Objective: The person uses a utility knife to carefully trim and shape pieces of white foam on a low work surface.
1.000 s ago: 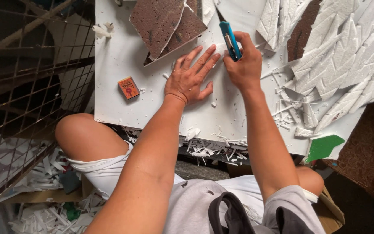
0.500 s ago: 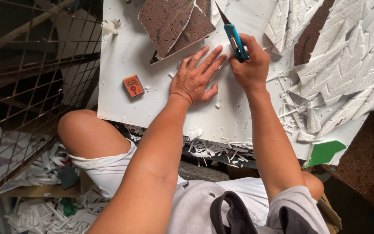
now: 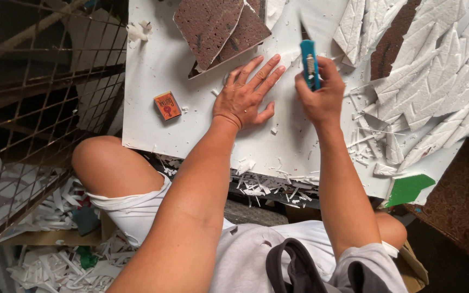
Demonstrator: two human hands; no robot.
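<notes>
A blue utility knife (image 3: 309,64) with its dark blade out is standing nearly upright in the right hand (image 3: 321,92), its tip meeting a flat white foam sheet (image 3: 256,142) lying under the spread left hand (image 3: 247,96).

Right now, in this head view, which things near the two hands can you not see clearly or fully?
- Knife blade: the blue utility knife in the right hand has a tip too thin to follow against the white board.
- Piece being cut: mostly hidden under the left hand.
- Brown panels and white foam leaf shapes: cut off by the top and right edges.
- Small orange box: print too small.
</notes>
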